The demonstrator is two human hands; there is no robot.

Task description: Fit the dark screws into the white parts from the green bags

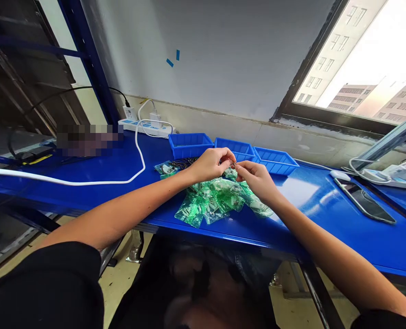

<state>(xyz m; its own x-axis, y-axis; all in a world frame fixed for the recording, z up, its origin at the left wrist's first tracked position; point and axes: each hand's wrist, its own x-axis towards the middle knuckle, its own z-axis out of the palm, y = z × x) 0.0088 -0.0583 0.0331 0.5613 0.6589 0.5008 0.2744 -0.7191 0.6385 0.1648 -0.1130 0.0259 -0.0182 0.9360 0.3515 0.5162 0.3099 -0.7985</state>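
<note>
Head view: tiny piece [234, 164] (mostly hidden) between fingers [243, 171].

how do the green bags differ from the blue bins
The bags are green and see-through, while the bins are solid blue. The bags look soft and crumpled; the bins look stiff and hold their box shape. The bags lie in a loose heap near the table's front edge, the bins in a row by the wall. Both rest on the table.

Likely workshop: blue workbench [326, 228], parts bins [275, 161], green bags [220, 198].
</note>
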